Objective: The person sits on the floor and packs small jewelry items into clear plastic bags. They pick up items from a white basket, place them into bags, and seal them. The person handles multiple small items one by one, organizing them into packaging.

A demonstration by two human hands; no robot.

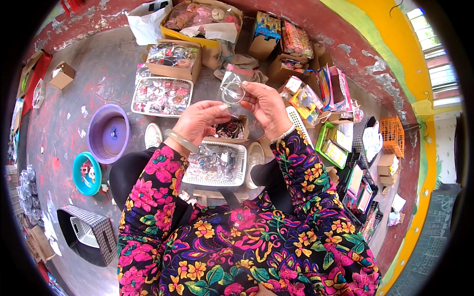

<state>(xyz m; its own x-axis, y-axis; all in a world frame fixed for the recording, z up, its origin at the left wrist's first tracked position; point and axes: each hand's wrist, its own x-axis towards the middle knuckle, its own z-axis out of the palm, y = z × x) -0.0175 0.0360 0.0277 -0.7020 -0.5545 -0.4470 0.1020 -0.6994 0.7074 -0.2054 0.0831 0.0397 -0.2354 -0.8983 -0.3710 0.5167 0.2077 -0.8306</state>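
Above the white basket (190,176), both hands' fingers pinch a clear bag (232,89); left hand (200,121), right hand (266,106).

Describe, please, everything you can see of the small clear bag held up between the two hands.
The small clear bag looks like thin, glossy plastic with a pinkish strip along its top edge. Inside sits what seems a pale ring-shaped item; its details are too small to tell. The bag is held upright in the air above the white basket and a small cardboard box. The right hand pinches its right side, and the left hand touches its lower edge with the fingertips.
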